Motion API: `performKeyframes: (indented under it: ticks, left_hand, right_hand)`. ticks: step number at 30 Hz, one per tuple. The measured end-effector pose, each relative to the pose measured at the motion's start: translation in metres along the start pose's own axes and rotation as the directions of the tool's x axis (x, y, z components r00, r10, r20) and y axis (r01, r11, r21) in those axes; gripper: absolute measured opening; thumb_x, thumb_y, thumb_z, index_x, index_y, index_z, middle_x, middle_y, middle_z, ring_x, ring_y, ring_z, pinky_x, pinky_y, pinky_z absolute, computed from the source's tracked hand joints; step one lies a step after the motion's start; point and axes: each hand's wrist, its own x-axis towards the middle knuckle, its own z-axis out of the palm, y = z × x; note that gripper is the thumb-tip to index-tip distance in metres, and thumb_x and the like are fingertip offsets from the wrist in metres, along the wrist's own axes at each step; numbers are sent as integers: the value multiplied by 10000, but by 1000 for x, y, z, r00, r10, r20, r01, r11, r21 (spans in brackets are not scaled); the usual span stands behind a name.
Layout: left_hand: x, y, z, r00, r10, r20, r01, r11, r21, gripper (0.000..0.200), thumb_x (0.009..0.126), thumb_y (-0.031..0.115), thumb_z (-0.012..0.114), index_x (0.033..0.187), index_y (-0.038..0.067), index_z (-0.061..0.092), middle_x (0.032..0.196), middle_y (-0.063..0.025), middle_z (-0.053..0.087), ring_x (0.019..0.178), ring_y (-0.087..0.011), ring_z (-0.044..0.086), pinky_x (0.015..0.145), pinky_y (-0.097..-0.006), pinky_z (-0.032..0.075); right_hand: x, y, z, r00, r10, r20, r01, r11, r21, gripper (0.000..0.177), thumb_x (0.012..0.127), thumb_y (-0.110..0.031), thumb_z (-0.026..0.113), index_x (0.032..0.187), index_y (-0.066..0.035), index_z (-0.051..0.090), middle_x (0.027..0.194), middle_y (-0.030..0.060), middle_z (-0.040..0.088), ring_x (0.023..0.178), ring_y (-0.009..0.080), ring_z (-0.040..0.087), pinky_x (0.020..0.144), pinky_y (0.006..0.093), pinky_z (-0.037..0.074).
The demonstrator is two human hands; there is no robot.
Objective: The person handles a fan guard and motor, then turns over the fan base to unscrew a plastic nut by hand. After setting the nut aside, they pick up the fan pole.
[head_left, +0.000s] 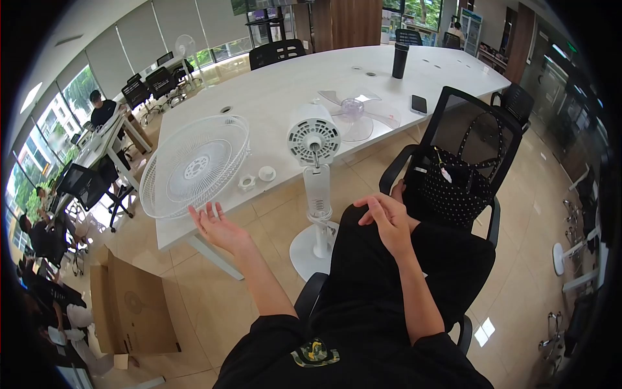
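Observation:
My left hand (220, 228) is palm up with its fingers apart, just below the near edge of a white fan grille (197, 167) lying on the table. Over my lap hovers my right hand (387, 222), fingers loosely bent and apart, with nothing visible in it. Between my hands stands a white pedestal fan; its bare motor housing (314, 137) faces me, its metal shaft exposed. The fan's round base (304, 249) rests on the floor. A ring nut (246, 182) and a white round cap (267, 173) lie beside the grille. Behind the motor are clear fan blades (354, 111).
The white table (291, 81) also bears a black tumbler (400, 61) and a phone (419, 104). A cardboard box (139, 305) is on the floor at left. On a chair at right sits a polka-dot bag (457, 188). Several people work at left.

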Motion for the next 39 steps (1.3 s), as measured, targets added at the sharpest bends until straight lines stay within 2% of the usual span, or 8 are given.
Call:
performKeyframes:
  ticks: [6, 13, 15, 17, 21, 27, 31, 39]
  left_hand:
    - [-31, -14, 26, 969, -165, 182, 157, 986, 60, 234, 1015, 145, 589, 1230, 54, 587, 1081, -34, 593, 959, -147, 591, 877, -356, 493]
    - [-60, -39, 44, 814, -282, 508, 148, 946, 289, 290, 1020, 165, 616, 1286, 49, 612, 1106, -28, 644, 1031, -136, 614, 904, -333, 494]
    - [-64, -40, 49, 781, -302, 546, 130, 934, 331, 320, 1023, 156, 607, 1320, 39, 603, 1174, -50, 635, 1092, -156, 609, 925, -335, 488]
    - [-66, -44, 53, 762, -308, 570, 96, 924, 370, 330, 1024, 154, 603, 1332, 37, 595, 1200, -59, 624, 1116, -169, 601, 939, -338, 483]
    - [-69, -57, 56, 724, -336, 603, 104, 917, 386, 345, 1025, 141, 591, 1353, 35, 581, 1258, -82, 603, 1177, -195, 580, 963, -345, 474]
    - [-80, -72, 66, 673, -362, 645, 41, 889, 456, 430, 986, 83, 624, 1403, 56, 519, 1382, -119, 523, 1280, -230, 514, 1026, -367, 457]
    - [-79, -94, 65, 630, -340, 698, 36, 911, 412, 717, 899, -18, 693, 1511, 82, 333, 1468, -144, 425, 1350, -260, 448, 1078, -401, 437]
    - [-76, -121, 58, 580, -401, 709, -39, 856, 516, 1007, 782, 80, 835, 1556, 39, 194, 1472, -195, 418, 1365, -305, 448, 1132, -455, 379]
  right_hand:
    - [-1, 6, -5, 1000, 23, 5, -23, 999, -31, 249, 1048, -172, 577, 1102, 43, 689, 901, 32, 721, 725, 79, 667, 658, 217, 519]
    - [-22, -65, -1, 952, -289, -99, 286, 957, -44, 147, 963, -11, 590, 1049, 47, 695, 886, 94, 727, 691, 122, 677, 631, 221, 507]
    - [-43, -107, -1, 824, -552, -124, 545, 834, -91, 149, 890, 47, 567, 962, 11, 693, 837, 108, 722, 599, 152, 652, 588, 261, 531]
    - [-58, -140, -4, 626, -776, -80, 769, 596, 230, 127, 859, 35, 605, 776, -59, 623, 749, 102, 717, 603, 200, 701, 552, 315, 545]
    - [-70, -189, 12, 365, -923, -117, 904, 322, 280, 285, 992, -400, 659, 1160, -172, 695, 710, 22, 689, 485, 163, 585, 479, 274, 442]
    - [-69, -201, 4, 436, -899, -27, 872, 415, 260, 328, 1006, -322, 642, 815, -57, 680, 695, -13, 669, 468, 133, 573, 471, 249, 420]
    - [-58, -191, 2, 240, -966, -97, 944, 209, 257, 345, 1004, -266, 624, 717, -76, 648, 642, -4, 652, 456, 122, 567, 461, 244, 420]
    - [-60, -192, 11, 423, -899, -111, 867, 366, 338, 373, 981, -200, 626, 635, -61, 628, 562, 17, 621, 425, 110, 547, 439, 222, 415]
